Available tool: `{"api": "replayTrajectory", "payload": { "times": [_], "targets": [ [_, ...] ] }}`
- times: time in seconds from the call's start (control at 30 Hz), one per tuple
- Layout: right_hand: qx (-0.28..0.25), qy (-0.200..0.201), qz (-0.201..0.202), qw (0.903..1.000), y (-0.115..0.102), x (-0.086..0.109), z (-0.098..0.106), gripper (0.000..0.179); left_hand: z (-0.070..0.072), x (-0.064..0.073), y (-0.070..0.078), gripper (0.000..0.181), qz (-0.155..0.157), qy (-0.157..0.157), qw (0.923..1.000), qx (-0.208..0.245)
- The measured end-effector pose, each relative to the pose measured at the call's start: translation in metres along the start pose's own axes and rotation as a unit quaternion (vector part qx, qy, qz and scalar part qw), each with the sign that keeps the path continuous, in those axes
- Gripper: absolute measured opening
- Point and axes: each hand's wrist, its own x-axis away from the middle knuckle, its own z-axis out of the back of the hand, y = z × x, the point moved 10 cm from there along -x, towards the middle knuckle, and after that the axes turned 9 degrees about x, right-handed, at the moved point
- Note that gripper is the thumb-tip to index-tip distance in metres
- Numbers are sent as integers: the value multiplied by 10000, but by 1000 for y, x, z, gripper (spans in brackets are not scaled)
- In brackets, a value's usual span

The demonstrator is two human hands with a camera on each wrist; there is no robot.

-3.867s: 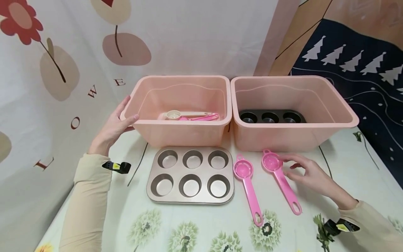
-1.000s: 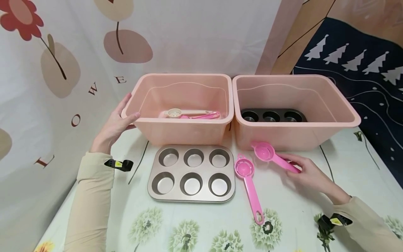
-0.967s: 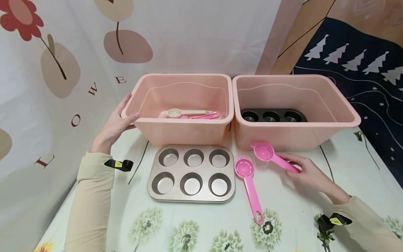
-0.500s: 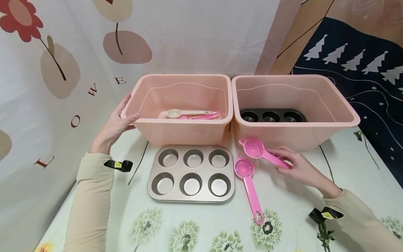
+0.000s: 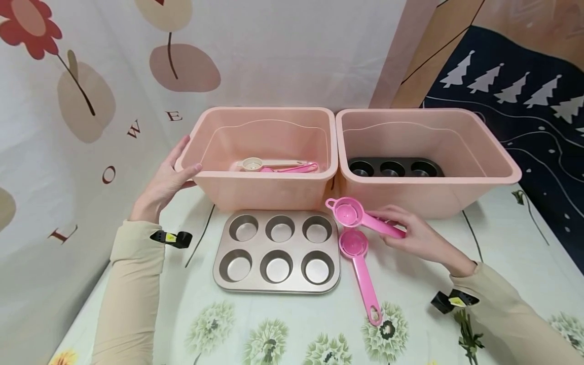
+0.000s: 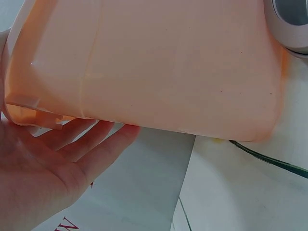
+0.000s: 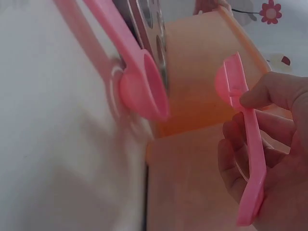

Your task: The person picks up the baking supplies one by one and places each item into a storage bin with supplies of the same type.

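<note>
Head view first. The right hand (image 5: 415,230), right of centre, has a pink scoop (image 5: 349,212) pinched by the handle. The bowl sticks out to the left of the fingers, so the scoop lies left of the hand and a bit above it in the frame. Its long axis runs on a shallow slant, bowl and little loop toward the upper left, handle end toward the lower right. The bowl covers the top of the other pink scoop (image 5: 363,284), which lies on the tablecloth (image 5: 319,314) with its handle toward the bottom of the frame. The muffin tin (image 5: 261,243) is just left of that one. Over at centre left, the left hand (image 5: 163,182) is on the corner of the left tub (image 5: 264,192), thumb at the rim. The right tub (image 5: 429,197) is behind the right hand, with a dark muffin pan (image 5: 376,165) inside.

Left wrist view: fingers pretty straight against the tub's outer wall, left side of the frame. A bit of the tin pokes in at upper right.

Right wrist view: scoop at right, thumb pressing near the bowl, fingers curled behind the handle. Here it's nearly upright in the frame, bowl end up, handle end down by the palm. The second scoop sits upper left, with a gap between the two.
</note>
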Motion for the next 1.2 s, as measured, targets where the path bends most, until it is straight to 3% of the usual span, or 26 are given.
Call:
{"api": "replayTrajectory", "payload": {
  "times": [0.7,1.2],
  "targets": [
    [-701,-165,1028,9921,-52,-48,-1,48,2,0,0,83,55,12,10000,41],
    [-709,5,1491,9863,-87,-77,2,42,2,3,0,84,137,62,9999,18]
  ]
}}
